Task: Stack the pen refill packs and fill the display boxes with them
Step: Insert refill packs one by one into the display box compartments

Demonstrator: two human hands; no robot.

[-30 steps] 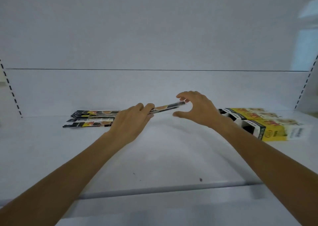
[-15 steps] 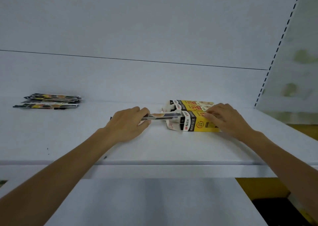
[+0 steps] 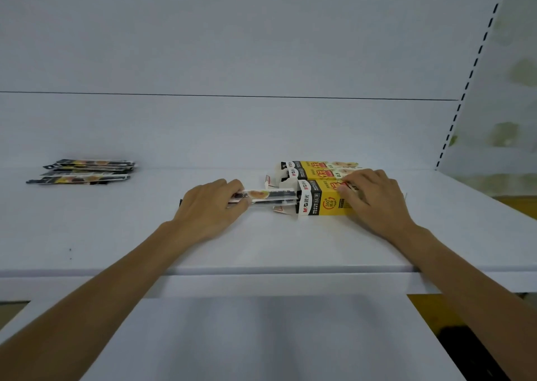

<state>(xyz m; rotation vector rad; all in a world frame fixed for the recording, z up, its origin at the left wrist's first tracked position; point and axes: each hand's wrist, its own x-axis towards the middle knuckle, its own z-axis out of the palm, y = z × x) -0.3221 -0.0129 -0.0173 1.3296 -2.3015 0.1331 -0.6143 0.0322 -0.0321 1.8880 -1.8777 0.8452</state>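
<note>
I was at the filling step. My left hand (image 3: pixel 209 206) held a small bunch of pen refill packs (image 3: pixel 267 196), with my fingers and thumb curled round one end. The other end was poking into the open mouth of the front display box (image 3: pixel 325 203). The bunch lay flat and low, just over the white shelf (image 3: pixel 261 244). My right hand (image 3: pixel 374 200) sat on the box, fingers bent over its top to grip it and stop it sliding away. (I could not see how far the packs had gone in, because the box hid that part.) Next, I thought, I would need to push the bunch straight along, slowly, so the thin packs did not spread out or catch on the little card flaps (image 3: pixel 283 210) sticking out at the mouth. The right hand would need to press firmly, since a light card box may skid on a smooth shelf. The packs looked long, flat and thin, with shiny wrap in black and yellow, so I guessed they would be slippery and bendy. The box was long, yellow and black, made of card with sharp corners. More display boxes (image 3: pixel 319 167) lay right behind it, touching. Far off to the left a loose pile of packs (image 3: pixel 87 171) sat on the shelf, well apart from my hands, so there was more to stack and fill.
</note>
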